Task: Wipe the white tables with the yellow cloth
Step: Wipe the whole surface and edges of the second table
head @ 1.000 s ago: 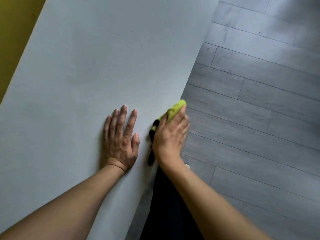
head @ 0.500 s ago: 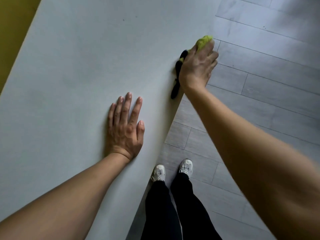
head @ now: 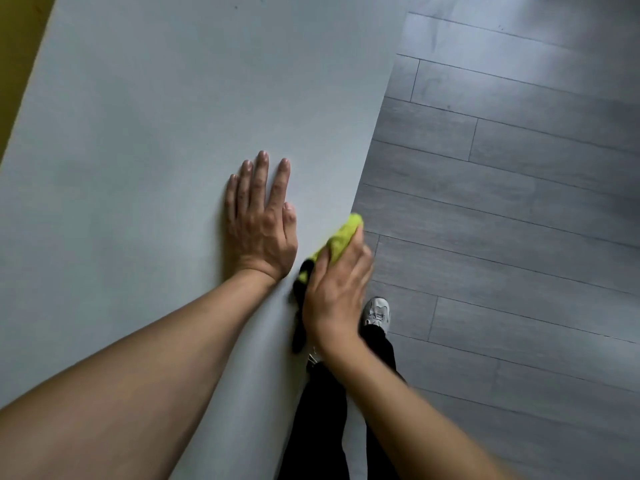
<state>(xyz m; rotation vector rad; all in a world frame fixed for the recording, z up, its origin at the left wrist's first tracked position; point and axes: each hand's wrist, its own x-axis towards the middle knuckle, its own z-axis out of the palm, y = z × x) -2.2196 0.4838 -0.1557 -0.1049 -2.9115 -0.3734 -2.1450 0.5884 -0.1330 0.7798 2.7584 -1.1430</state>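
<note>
The white table (head: 156,140) fills the left and middle of the view, its right edge running diagonally down from the top. My left hand (head: 261,220) lies flat on the tabletop, fingers spread, holding nothing. My right hand (head: 337,292) presses the yellow cloth (head: 343,237) against the table's right edge, just right of my left hand. The cloth's yellow end sticks out past my fingertips; a dark part of it (head: 299,306) trails below my palm.
Grey plank floor (head: 502,220) lies to the right of the table. My legs in black trousers (head: 322,427) and a white shoe (head: 377,311) stand close to the table edge. A yellow-olive surface (head: 17,57) shows beyond the table's left edge.
My right hand with the cloth has slid back along the table's right edge from the far position to beside my left hand. My left hand stays flat on the table.
</note>
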